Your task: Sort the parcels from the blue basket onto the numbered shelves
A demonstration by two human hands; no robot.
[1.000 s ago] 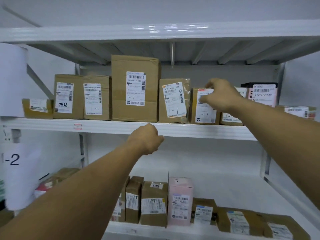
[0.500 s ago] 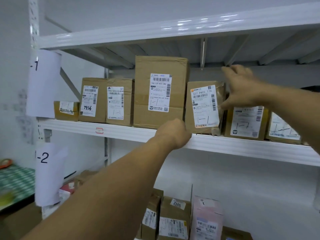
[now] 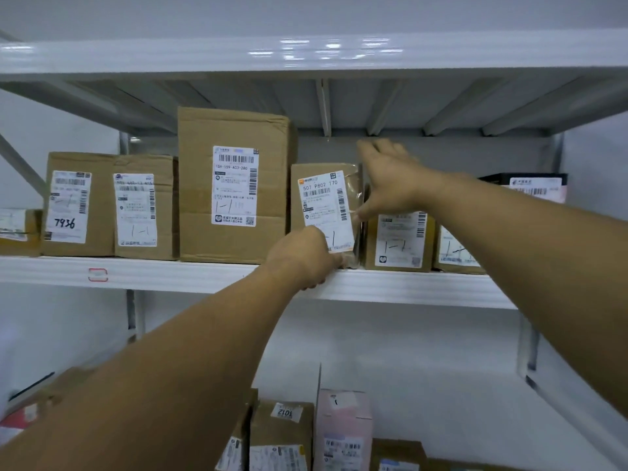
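Up on the shelf (image 3: 170,273), just right of the tall box (image 3: 234,185), is where the parcel (image 3: 323,205) sits right now, the brown one in clear wrap with the 507 P802 T70 label. It's standing upright, label facing out, its left side against the tall box and a small box (image 3: 399,241) just beside it further right.

I've got the left hand (image 3: 302,258) curled at the parcel's bottom front edge, right where it meets the shelf lip. The fingertips are hidden behind the knuckles, but it looks to me like a pinch on that bottom edge. My guess is it's there to stop the base sliding out while the top gets straightened.

My right hand (image 3: 390,180) is spread wide on the side away from the tall box, with the thumb on the parcel's right edge. The fingers are up above the top corner, but they're blurred, so I can't tell if they actually touch the wrap. It reads as a steadying hand, not a grab.

Everything beside the tall box has 1-1 scribbled on its label, and this one seems to as well, so it looks like the right slot. I can't see the blue basket from here. I'd just square the parcel into the gap and let go carefully, since it's thin and could tip forward.
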